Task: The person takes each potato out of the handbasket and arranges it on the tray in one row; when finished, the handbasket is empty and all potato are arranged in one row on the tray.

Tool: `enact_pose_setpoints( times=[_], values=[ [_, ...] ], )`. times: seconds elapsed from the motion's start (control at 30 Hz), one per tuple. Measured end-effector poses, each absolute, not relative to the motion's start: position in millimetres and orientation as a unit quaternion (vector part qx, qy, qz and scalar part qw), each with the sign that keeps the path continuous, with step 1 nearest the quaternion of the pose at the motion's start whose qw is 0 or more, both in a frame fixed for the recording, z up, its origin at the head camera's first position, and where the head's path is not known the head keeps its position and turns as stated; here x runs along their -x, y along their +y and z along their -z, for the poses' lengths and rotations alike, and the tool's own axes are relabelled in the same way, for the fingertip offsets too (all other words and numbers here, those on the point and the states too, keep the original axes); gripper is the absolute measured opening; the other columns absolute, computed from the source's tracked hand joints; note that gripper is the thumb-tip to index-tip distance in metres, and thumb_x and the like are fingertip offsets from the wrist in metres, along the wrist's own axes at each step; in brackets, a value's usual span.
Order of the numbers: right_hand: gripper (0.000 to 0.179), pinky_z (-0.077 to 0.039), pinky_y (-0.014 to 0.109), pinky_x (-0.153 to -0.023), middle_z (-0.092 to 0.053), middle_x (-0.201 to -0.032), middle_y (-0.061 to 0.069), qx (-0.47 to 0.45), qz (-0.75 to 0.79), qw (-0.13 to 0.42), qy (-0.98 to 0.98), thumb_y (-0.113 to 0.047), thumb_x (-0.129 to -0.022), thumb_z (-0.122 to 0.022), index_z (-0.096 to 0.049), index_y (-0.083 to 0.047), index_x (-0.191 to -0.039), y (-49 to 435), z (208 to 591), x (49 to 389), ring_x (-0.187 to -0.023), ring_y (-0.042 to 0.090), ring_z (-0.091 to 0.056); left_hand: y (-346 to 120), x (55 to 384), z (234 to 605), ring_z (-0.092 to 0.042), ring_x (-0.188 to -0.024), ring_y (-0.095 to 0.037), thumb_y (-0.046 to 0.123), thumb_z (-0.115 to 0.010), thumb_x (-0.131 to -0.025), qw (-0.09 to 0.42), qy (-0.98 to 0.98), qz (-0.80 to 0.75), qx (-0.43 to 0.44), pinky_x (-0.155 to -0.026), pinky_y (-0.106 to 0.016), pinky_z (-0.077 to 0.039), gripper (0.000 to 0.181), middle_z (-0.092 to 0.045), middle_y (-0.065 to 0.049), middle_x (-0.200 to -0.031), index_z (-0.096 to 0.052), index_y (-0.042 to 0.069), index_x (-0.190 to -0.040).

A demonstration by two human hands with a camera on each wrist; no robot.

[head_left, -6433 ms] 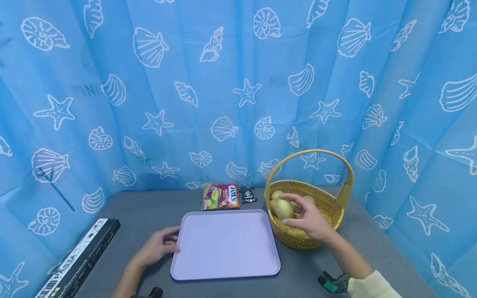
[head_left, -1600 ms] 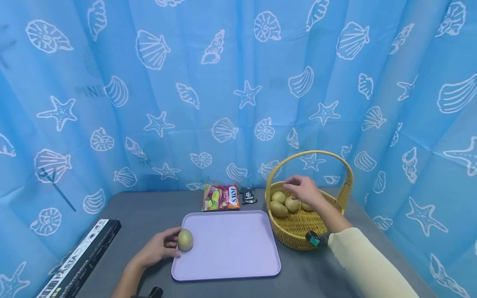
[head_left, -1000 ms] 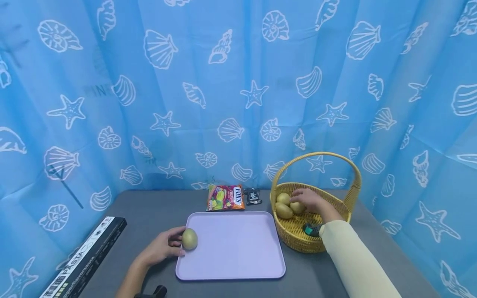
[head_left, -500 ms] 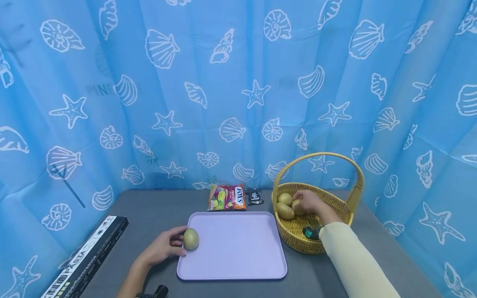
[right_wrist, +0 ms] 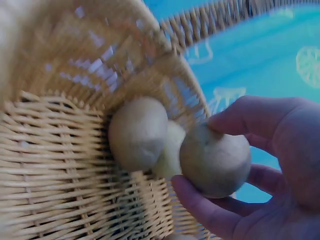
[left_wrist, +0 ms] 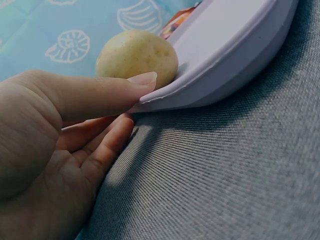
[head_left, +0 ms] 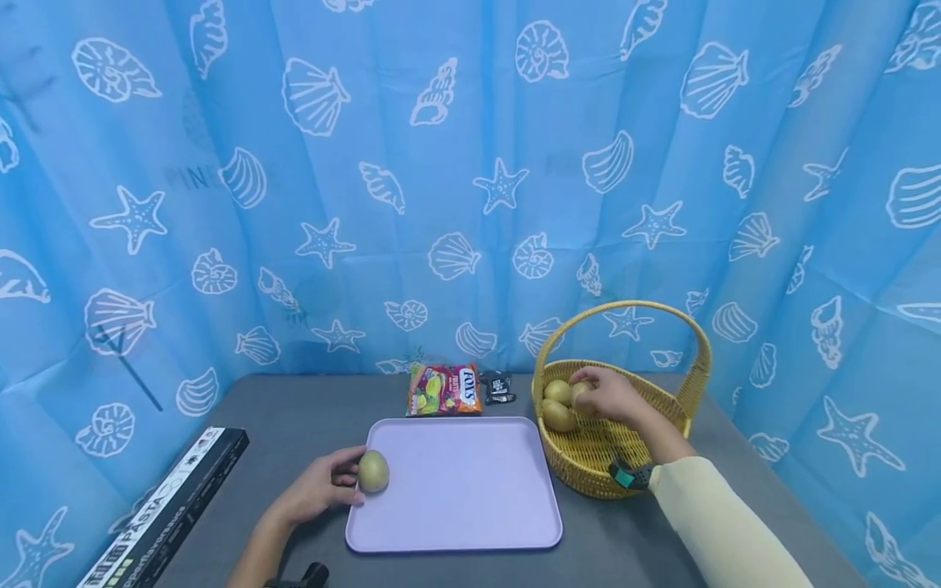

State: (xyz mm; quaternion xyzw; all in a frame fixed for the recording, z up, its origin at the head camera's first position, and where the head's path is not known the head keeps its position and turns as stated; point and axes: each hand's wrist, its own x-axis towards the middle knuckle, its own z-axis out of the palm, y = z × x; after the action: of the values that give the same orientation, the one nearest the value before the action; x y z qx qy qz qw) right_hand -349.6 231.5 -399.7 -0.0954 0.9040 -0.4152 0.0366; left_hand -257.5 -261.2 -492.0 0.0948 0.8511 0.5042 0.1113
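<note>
At the left edge of the lilac tray [head_left: 456, 490], my left hand [head_left: 319, 487] holds the rim, thumb over it and fingertips beneath in the left wrist view. One potato [left_wrist: 137, 57] lies on the tray right by that thumb. My right hand [head_left: 616, 398] is inside the wicker basket [head_left: 588, 482], gripping a potato [right_wrist: 215, 160] between thumb and fingers. Beside it in the basket lie other potatoes, one plain in the right wrist view [right_wrist: 139, 134] and a paler one [right_wrist: 170, 150] partly hidden behind.
Behind the tray lie a bright candy bag [head_left: 443, 389] and a small black packet [head_left: 498, 387]. A long black-and-white pasta box [head_left: 165, 506] stands at the left. The basket's tall handle [head_left: 625, 305] arches over it, before a blue shell-print curtain [head_left: 470, 204].
A potato that the right hand held at the basket earlier now lies on the tray's left side. The right hand has reached back into the basket and taken another. The left hand stays put.
</note>
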Motion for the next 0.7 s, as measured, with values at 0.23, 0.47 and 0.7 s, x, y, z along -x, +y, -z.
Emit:
enact_pose_setpoints(
  times=[0.23,0.47,0.7],
  values=[
    [0.043,-0.055,0.041,-0.066,-0.057,-0.101,0.018,0.122,0.461,0.014,0.879,-0.001,-0.077,-0.062,-0.058,0.004,-0.120,225.3,387.3,322.1,-0.074,0.021,-0.055,-261.6,258.0,492.4,-0.057,-0.111,-0.030,0.014,-0.083,-0.074,0.109,0.852,-0.504,-0.093,-0.092,-0.046,-0.050,0.083,-0.056,-0.016,-0.127,-0.041,-0.005,-0.143],
    [0.047,-0.056,0.044,-0.072,-0.054,-0.108,0.022,0.136,0.496,0.028,0.857,-0.004,-0.077,-0.074,-0.054,0.000,-0.119,215.1,381.2,292.8,-0.084,0.026,-0.059,-263.3,260.0,494.7,-0.056,-0.111,-0.030,0.016,-0.083,-0.074,0.113,0.851,-0.503,-0.097,-0.093,-0.046,-0.050,0.084,-0.056,-0.016,-0.127,-0.041,-0.004,-0.144],
    [0.051,-0.054,0.035,-0.063,-0.053,-0.114,0.021,0.134,0.456,0.000,0.880,-0.004,-0.072,-0.081,-0.055,-0.007,-0.116,195.7,378.7,267.8,-0.083,0.026,-0.060,-263.0,258.5,494.4,-0.056,-0.111,-0.029,0.017,-0.083,-0.075,0.117,0.849,-0.505,-0.101,-0.093,-0.046,-0.050,0.083,-0.055,-0.016,-0.128,-0.041,-0.004,-0.144]
  ],
)
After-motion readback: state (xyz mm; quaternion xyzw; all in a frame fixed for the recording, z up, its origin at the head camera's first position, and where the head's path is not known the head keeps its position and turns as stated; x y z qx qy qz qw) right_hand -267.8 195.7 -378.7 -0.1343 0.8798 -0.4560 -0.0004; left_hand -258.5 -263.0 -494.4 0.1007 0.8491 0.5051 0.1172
